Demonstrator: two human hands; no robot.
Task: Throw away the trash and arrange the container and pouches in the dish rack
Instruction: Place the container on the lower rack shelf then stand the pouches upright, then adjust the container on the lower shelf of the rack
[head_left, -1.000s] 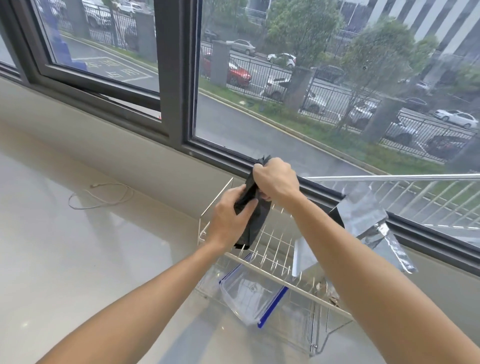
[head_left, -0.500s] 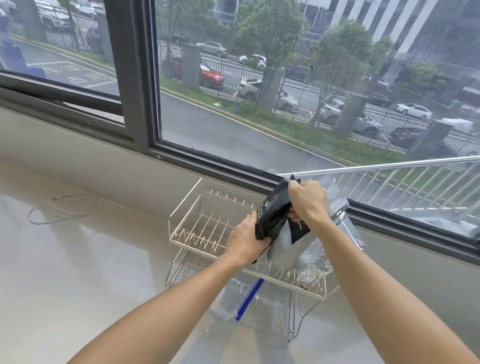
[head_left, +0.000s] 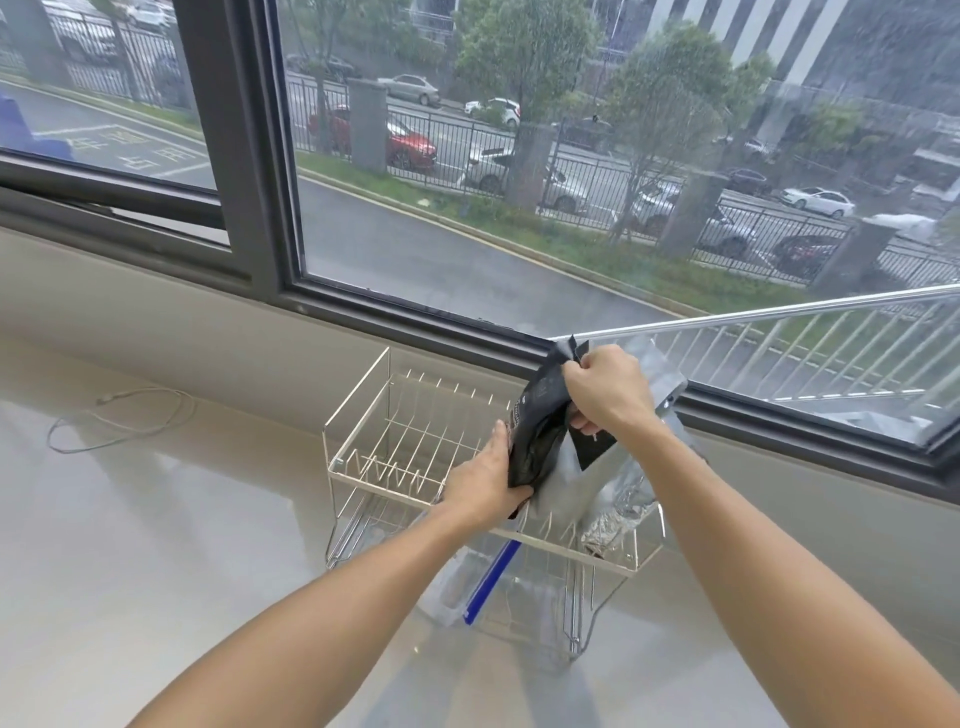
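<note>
A two-tier wire dish rack stands on the pale counter by the window. I hold a black pouch upright over the right part of its upper tier. My right hand pinches the pouch's top edge and my left hand grips its lower side. Right behind it a silver foil pouch stands in the same tier, partly hidden by my right arm. A clear container with a blue edge lies in the lower tier.
A thin white cable lies looped on the counter at left. The dark window frame and sill run right behind the rack. The left half of the rack's upper tier holds only bare wire dividers.
The black pouch and both hands have shifted right across the upper tier, up against the silver pouch. My view has swung left to right, so the rack sits more centred.
</note>
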